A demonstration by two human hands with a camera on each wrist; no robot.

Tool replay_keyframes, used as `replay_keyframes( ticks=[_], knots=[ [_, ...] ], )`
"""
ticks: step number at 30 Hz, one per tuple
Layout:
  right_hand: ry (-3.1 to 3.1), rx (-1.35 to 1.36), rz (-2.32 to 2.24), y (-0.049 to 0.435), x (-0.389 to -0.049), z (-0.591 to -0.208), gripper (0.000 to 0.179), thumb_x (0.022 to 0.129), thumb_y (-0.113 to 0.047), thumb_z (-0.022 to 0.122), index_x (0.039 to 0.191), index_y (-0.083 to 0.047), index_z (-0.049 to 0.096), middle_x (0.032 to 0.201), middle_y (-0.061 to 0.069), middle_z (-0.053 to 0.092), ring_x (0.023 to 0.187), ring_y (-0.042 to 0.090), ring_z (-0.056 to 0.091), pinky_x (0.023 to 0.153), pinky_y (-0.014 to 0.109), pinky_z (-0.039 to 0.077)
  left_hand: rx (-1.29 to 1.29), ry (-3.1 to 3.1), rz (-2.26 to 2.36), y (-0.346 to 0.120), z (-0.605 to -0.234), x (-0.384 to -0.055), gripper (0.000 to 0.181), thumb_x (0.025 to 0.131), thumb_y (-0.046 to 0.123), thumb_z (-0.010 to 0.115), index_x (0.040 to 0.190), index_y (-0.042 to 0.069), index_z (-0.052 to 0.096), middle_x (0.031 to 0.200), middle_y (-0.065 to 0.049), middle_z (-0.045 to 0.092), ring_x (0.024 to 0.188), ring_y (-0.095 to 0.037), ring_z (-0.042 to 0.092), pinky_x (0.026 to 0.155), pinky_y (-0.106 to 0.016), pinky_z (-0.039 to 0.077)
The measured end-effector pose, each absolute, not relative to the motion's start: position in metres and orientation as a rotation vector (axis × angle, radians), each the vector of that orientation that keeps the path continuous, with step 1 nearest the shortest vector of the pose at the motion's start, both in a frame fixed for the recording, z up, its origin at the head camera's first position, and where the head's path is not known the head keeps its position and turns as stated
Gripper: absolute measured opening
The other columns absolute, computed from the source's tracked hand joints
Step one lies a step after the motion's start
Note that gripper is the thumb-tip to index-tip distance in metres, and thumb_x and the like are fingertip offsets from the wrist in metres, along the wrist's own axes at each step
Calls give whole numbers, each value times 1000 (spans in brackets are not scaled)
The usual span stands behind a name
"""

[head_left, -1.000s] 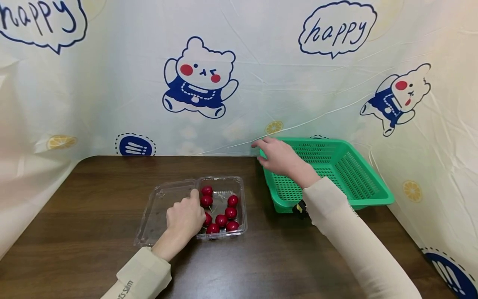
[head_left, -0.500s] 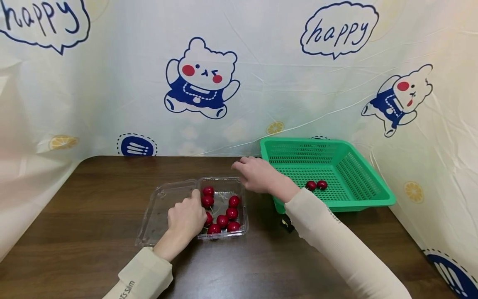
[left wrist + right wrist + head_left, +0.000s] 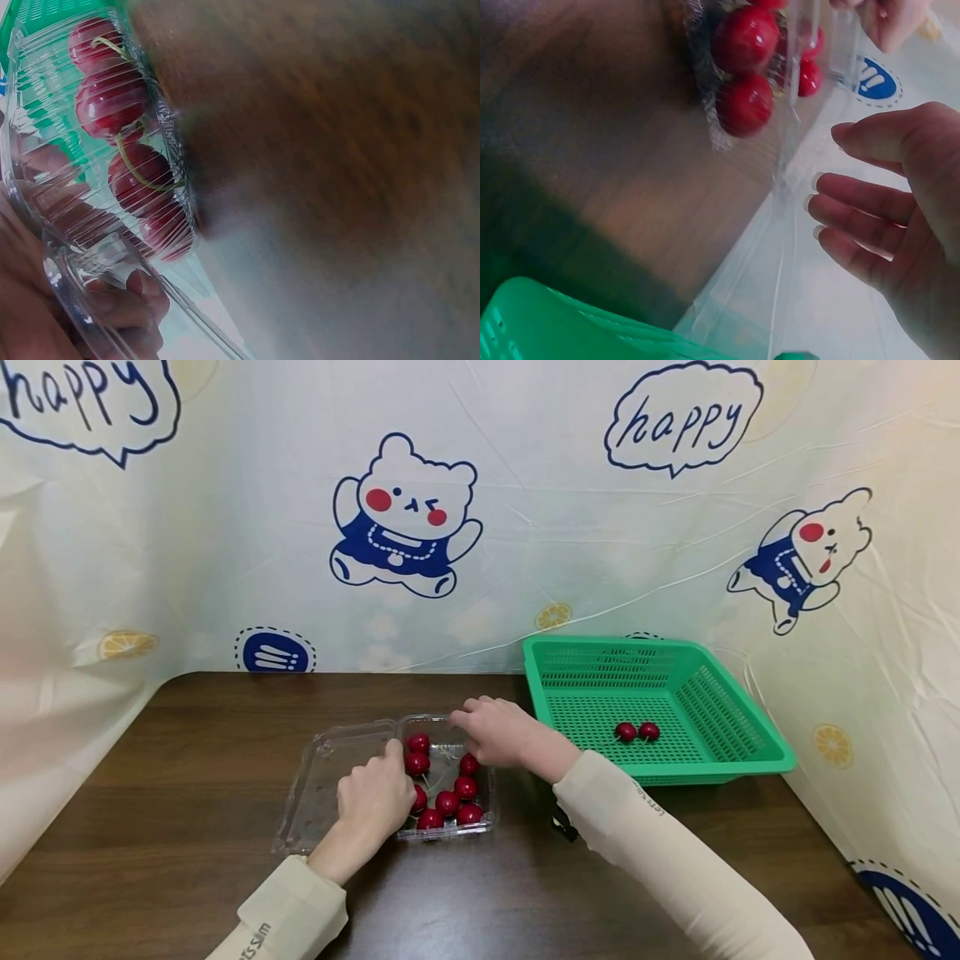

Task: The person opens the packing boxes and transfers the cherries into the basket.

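Note:
A clear plastic clamshell container (image 3: 450, 753) lies opened on the table with several red cherries (image 3: 447, 803) in it. My left hand (image 3: 375, 793) grips it at the hinge side; in the left wrist view curled fingertips (image 3: 146, 296) show through the plastic. Over the far right part of the container reaches my right hand (image 3: 498, 731), nearest the upper right cherry (image 3: 468, 764). The right wrist view has its thumb and fingers (image 3: 862, 199) apart, with nothing between them. Some cherries are partly covered by the hands.
To the right stands a green perforated basket (image 3: 720, 768) holding two cherries (image 3: 626, 732). The container's lid (image 3: 322, 777) lies folded out to the left on the brown table (image 3: 187, 760). A printed curtain (image 3: 525, 543) hangs behind and at the sides.
My right hand has moved left and down from the basket to the container, which brings two cherries in the basket into view. The left hand has kept its hold on the container.

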State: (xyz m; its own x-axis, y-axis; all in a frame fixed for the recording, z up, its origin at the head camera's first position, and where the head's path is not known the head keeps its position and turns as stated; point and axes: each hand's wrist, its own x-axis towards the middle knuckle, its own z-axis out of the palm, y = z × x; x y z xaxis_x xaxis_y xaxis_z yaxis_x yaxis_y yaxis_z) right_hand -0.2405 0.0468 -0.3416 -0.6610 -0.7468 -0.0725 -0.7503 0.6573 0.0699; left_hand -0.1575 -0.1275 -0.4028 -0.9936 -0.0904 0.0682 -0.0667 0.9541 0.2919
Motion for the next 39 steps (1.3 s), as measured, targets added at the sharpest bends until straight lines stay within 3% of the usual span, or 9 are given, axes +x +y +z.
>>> replay_keyframes(
  ticks=[24, 39],
  knots=[
    [2717, -1369, 491, 35, -231, -369, 22, 90, -20, 67, 110, -25, 74, 105, 0, 74, 100, 18, 68, 95, 38, 48, 136, -3038, -454, -128, -402, -158, 16, 89, 15, 54, 98, 2, 50, 71, -20, 62, 55, -38, 59, 48, -49, 47],
    [2713, -1343, 545, 30, -229, -382, 26, 88, -22, 71, 114, -23, 71, 106, 3, 69, 97, 16, 68, 88, 34, 52, 141, -3051, -465, -128, -402, -158, 19, 90, 17, 55, 101, 2, 50, 72, -19, 62, 55, -37, 59, 48, -48, 47]
  ],
)
